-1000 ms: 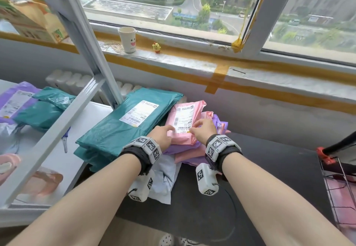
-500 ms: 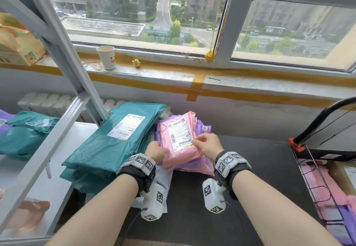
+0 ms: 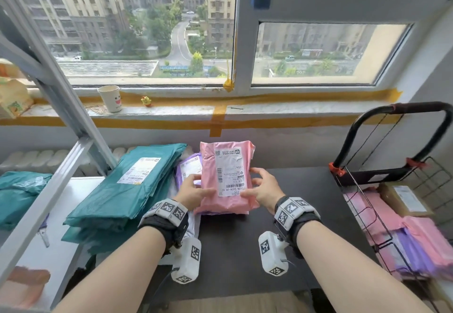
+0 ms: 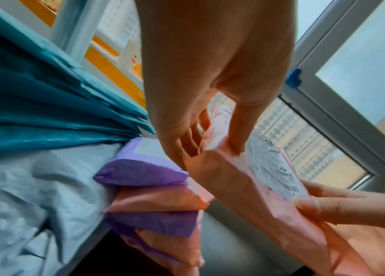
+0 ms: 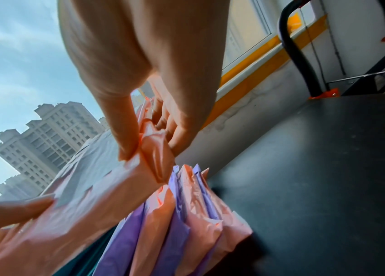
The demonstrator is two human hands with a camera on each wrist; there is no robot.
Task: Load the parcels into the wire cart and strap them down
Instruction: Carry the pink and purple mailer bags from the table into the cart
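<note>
Head view: one pink parcel (image 3: 226,178), two hands.

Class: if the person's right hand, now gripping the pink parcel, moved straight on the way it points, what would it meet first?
Beyond the pink parcel it grips, the right hand would probably meet the wall below the windowsill; depth is unclear.
</note>
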